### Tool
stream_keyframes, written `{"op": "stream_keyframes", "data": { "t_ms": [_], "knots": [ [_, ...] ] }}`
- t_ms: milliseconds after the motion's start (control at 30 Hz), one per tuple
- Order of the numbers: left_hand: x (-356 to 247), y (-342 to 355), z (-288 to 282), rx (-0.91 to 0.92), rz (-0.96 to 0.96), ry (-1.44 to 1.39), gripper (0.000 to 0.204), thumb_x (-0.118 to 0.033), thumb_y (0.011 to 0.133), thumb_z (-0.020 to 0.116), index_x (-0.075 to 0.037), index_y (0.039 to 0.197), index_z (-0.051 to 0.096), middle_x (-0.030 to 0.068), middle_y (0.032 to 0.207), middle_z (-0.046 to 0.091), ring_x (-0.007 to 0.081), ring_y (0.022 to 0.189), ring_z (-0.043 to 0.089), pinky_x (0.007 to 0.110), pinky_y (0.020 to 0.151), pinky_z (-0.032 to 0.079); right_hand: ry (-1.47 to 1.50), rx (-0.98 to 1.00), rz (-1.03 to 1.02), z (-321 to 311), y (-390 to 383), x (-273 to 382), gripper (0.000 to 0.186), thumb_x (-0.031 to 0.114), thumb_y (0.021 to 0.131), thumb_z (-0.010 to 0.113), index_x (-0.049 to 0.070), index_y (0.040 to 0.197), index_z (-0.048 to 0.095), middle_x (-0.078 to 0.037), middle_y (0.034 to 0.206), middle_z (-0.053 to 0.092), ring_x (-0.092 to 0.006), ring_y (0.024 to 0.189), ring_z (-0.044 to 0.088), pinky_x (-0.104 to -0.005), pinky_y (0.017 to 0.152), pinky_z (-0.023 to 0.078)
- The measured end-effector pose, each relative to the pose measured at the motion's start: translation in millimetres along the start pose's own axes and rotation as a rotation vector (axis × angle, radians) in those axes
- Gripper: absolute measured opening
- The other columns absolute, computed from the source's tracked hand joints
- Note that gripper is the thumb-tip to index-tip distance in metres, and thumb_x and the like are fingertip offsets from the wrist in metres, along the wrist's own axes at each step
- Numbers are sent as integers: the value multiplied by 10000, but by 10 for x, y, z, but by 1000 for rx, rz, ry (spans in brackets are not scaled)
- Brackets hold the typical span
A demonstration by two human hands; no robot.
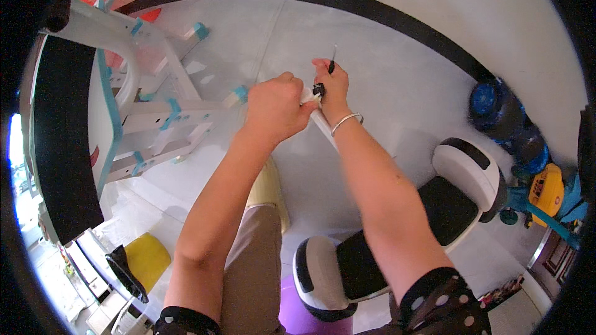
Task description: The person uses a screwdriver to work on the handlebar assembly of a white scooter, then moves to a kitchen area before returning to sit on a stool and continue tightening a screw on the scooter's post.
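My right hand (334, 90) is closed round a screwdriver (332, 67) with a black handle and a thin metal shaft, its tip pointing away from me. The black butt of the handle shows on the palm side, near my left thumb. My left hand (276, 104) is closed on a white cloth (323, 126), pinched up against that handle end. From between the hands a strip of the cloth hangs down beside my right wrist, which wears a silver bangle (347, 123). Both hands are held above the pale floor, close together; the left palm is hidden.
At the left stands a white and turquoise stepladder (177, 115). A white and black padded device (444, 211) lies on the lower right, near a purple round object (298, 313). Blue water bottles (496, 108) and a yellow-teal toy (546, 189) line the right wall.
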State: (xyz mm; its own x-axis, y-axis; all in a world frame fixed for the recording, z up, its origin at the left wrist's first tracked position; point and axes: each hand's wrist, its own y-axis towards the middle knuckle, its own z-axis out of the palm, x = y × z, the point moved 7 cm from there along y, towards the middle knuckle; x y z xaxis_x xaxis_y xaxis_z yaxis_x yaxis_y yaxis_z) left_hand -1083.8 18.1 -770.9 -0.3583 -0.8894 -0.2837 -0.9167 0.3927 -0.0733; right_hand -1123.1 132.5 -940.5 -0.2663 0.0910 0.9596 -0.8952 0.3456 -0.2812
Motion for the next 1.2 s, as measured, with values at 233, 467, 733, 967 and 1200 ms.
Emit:
{"op": "stream_keyframes", "data": {
  "t_ms": [233, 467, 733, 967, 1200],
  "knots": [
    [330, -167, 257, 12, -72, -64, 350, -377, 736, 704, -43, 780, 612, 130, 811, 579, 337, 702, 606, 432, 606, 475, 87, 350, 304, -117, -469, 32, 259, 253, 948, 490, 43, 978, 639, -63, 746, 642, -107, 558, 548, -279, 520, 444],
    [284, -123, 294, 28, -97, -14, 337, -360, 744, 700, -38, 773, 604, 127, 810, 574, 333, 717, 603, 432, 603, 466, 72, 499, 400, -204, -754, 249, 260, 208, 954, 470, 14, 1035, 622, -44, 814, 630, -80, 660, 479, -239, 604, 402],
    [219, -95, 290, 68, -120, 14, 304, -317, 731, 716, -37, 752, 598, 107, 821, 565, 308, 743, 610, 421, 604, 474, 106, 411, 318, -191, -659, 231, 222, 145, 923, 514, -7, 1022, 643, -18, 797, 619, -68, 636, 462, -222, 561, 380],
    [236, -134, 245, 24, -91, 5, 298, -314, 732, 717, -44, 742, 593, 95, 806, 561, 297, 726, 607, 416, 596, 469, 231, 412, 462, -132, -735, 126, 205, 123, 916, 525, -14, 1024, 631, 17, 750, 534, -69, 626, 424, -210, 537, 355],
    [258, -132, 255, 45, -91, -27, 351, -375, 752, 696, -35, 770, 609, 129, 807, 569, 340, 723, 604, 431, 615, 470, 231, 241, 321, -157, -783, 232, 166, 134, 928, 515, 6, 992, 598, 4, 790, 537, -81, 646, 425, -223, 569, 371]
  ]
}}
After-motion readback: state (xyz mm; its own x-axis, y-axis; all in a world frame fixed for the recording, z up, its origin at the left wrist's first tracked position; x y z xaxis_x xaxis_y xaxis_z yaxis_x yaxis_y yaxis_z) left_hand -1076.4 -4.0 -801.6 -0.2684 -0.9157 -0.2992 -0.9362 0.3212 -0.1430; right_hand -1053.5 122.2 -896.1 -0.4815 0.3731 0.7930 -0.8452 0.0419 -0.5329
